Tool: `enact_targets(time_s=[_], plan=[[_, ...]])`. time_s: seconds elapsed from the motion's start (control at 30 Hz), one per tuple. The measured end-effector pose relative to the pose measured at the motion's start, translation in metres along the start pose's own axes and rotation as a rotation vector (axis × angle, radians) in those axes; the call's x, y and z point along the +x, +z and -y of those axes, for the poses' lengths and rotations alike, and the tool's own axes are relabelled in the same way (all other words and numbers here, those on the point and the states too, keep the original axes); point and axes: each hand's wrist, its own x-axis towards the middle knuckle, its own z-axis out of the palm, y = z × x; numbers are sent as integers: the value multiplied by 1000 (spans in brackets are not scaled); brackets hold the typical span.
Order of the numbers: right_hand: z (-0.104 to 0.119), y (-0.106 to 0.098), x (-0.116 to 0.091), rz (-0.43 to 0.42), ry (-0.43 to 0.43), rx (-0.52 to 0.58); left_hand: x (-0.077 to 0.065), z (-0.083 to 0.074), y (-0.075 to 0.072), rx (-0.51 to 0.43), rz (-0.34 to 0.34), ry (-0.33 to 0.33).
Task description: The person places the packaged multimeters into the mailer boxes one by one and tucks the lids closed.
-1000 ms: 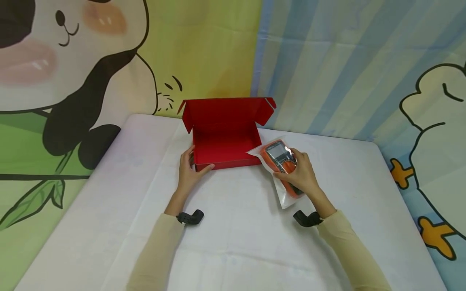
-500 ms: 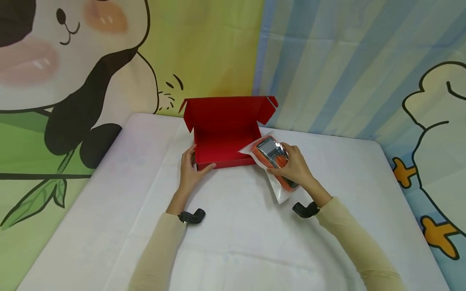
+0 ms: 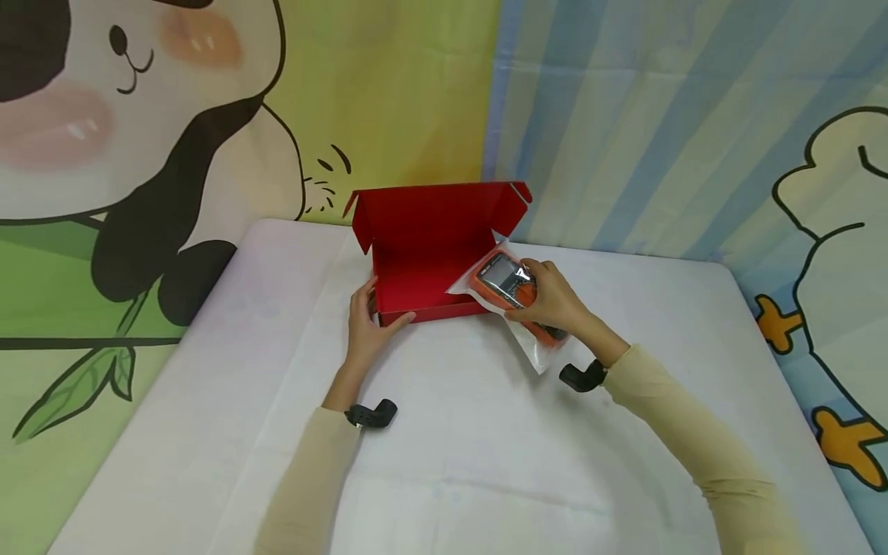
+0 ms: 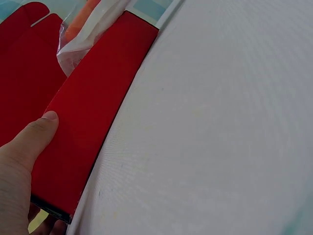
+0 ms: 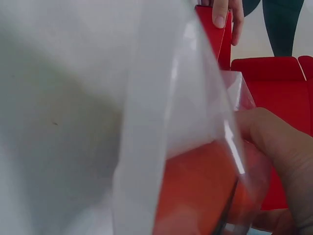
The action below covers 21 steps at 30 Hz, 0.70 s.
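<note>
An open red cardboard box (image 3: 430, 277) stands on the white table with its lid raised at the back. My left hand (image 3: 368, 331) grips the box's front left corner, thumb along the front wall (image 4: 98, 107) and fingers around the left side. In my right hand (image 3: 558, 304) is an orange and dark multimeter (image 3: 501, 271) inside a clear plastic bag (image 3: 537, 351). The bagged multimeter is tilted, its upper end over the box's front right part. In the right wrist view, the bag (image 5: 146, 122) covers much of the scene, and the multimeter's orange side shows through it.
White cloth covers the table (image 3: 444, 462). Behind it hangs a cartoon-printed backdrop (image 3: 402, 92). The lid's side flaps (image 3: 512, 212) stick out at both ends of the box. A black wrist camera (image 3: 372, 414) is strapped to each wrist.
My right hand has carried the bagged multimeter left and up, from beside the box to over its front right part. The left hand keeps its grip on the corner.
</note>
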Motion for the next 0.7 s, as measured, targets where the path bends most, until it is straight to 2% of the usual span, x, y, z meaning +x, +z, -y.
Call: enact_targets(time_s=[0.23,0.47,0.7], plan=[[7,-7,13,78,-57,-57,-1,2,0,-21,-9,0],[16,-13,26,150,-49,-120,1,2,1,-17,-5,16],[19,-13,33,173,-117,-101,0,2,1,-30,-13,19]])
